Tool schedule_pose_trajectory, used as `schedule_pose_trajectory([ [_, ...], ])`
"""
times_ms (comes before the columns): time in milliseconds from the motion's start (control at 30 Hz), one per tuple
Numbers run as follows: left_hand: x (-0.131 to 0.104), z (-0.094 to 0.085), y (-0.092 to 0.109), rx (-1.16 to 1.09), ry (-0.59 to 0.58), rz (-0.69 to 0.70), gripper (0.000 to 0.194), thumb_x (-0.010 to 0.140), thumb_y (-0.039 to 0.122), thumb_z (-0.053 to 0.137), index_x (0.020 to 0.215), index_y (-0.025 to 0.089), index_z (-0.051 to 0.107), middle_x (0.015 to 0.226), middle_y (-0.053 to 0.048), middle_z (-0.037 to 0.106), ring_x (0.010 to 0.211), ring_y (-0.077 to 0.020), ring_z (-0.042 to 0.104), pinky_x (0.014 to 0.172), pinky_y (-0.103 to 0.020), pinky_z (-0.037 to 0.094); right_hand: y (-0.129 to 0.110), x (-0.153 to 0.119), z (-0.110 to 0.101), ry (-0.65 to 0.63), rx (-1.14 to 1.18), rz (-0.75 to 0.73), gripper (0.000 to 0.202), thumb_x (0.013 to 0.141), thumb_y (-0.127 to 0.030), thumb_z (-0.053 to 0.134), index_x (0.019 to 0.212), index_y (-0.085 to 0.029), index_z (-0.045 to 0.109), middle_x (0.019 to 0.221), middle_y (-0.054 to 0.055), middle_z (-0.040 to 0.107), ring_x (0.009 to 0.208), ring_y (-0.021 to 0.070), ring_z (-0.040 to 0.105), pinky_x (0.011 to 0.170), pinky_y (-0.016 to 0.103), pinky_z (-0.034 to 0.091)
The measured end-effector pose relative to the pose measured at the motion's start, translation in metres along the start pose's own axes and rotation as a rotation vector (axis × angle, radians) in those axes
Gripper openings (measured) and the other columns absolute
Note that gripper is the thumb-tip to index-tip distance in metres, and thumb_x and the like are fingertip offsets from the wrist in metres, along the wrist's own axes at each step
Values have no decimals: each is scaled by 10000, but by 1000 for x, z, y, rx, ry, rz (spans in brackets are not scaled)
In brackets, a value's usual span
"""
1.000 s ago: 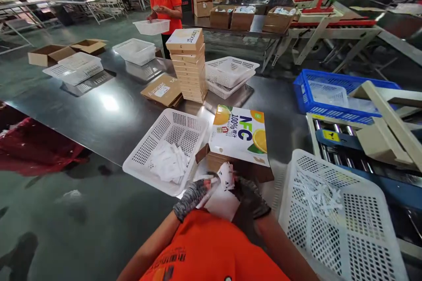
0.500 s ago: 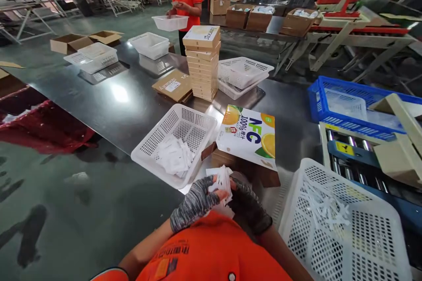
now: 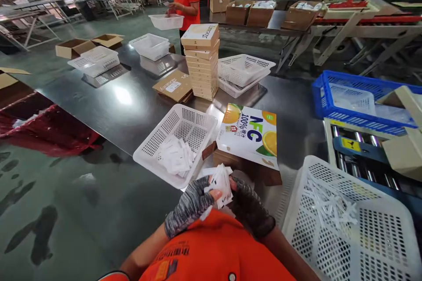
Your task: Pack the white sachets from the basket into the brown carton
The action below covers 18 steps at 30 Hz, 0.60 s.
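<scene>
Head view: both gloved hands meet at the near edge of the steel worktop [image 3: 108, 109], just above the person's orange shirt. The left hand [image 3: 189, 205] and right hand [image 3: 248, 208] are together, both closed on a small stack of white cards [image 3: 220, 182] held between them.

Just beyond, touching the worktop edge, a white perforated basket [image 3: 154, 145] holds a loose heap of white packets [image 3: 176, 160]. Beside it on the right sits a brown carton under a printed juice-box panel [image 3: 250, 134]. To the right of the hands, another white basket [image 3: 362, 237] contains thin white strips [image 3: 329, 204].

Open worktop stretches left and beyond the near basket, up to a tall stack of flat boxes [image 3: 201, 63] and two nested baskets [image 3: 244, 72]. A blue crate [image 3: 321, 96] sits far right.
</scene>
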State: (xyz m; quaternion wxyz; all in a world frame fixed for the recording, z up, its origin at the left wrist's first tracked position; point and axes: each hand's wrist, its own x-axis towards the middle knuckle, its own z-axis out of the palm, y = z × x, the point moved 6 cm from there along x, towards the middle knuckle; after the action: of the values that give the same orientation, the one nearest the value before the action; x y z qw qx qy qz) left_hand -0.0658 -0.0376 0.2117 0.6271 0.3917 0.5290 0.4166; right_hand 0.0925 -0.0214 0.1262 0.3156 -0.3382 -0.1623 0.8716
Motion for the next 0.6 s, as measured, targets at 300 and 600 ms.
schedule_pose_trajectory([
  [300,-2,-1,-3,-27,-18,-23,469,881,616,1035,1103,205,997,1141,-122,998,1086,-369,889,1059,-436,717,7,2,6,-52,25,60,579,736,-694,1172,1035,-227,1003,925,102,946,858,297,895,887,397,757],
  [600,-6,4,4,-98,-48,7,482,947,631,1020,1144,191,1018,1114,-136,989,1027,-353,901,986,-417,733,-7,-2,19,-22,-110,46,529,697,-742,1151,910,-293,970,929,84,948,941,327,914,965,433,771],
])
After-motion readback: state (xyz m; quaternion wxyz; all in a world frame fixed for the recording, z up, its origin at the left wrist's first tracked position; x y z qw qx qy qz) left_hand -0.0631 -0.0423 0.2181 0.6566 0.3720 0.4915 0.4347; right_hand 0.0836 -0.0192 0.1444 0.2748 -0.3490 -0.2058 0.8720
